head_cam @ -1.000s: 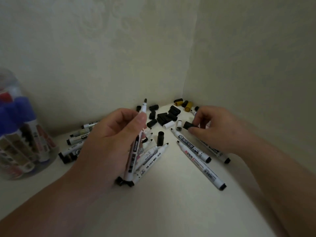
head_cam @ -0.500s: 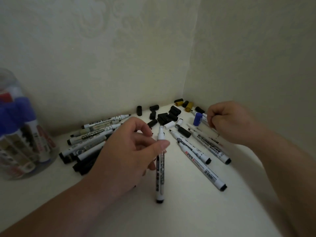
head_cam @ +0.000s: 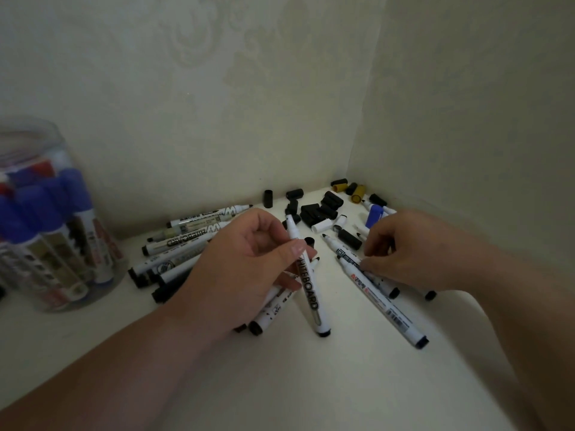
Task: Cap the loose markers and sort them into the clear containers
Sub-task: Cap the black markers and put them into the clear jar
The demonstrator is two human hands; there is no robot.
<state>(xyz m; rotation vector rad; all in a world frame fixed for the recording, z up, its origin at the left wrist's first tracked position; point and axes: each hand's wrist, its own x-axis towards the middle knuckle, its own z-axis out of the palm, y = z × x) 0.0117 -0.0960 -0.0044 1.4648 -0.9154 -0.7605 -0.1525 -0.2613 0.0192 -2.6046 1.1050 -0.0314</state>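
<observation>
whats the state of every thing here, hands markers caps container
left hand, grips the white whiteboard marker
white whiteboard marker, uncapped, held steeply tilted
right hand, fingertips on the white marker with black print, grip unclear
white marker with black print, uncapped, lying flat
long white marker with red print, uncapped, lying flat
loose black caps, off, heaped near the corner
clear plastic container, upright, holding blue-capped markers

I count one clear jar of capped markers, one marker in my left hand, one blue cap, one white cap, two yellow caps, plus black caps and loose markers too crowded for me to number surely.
</observation>
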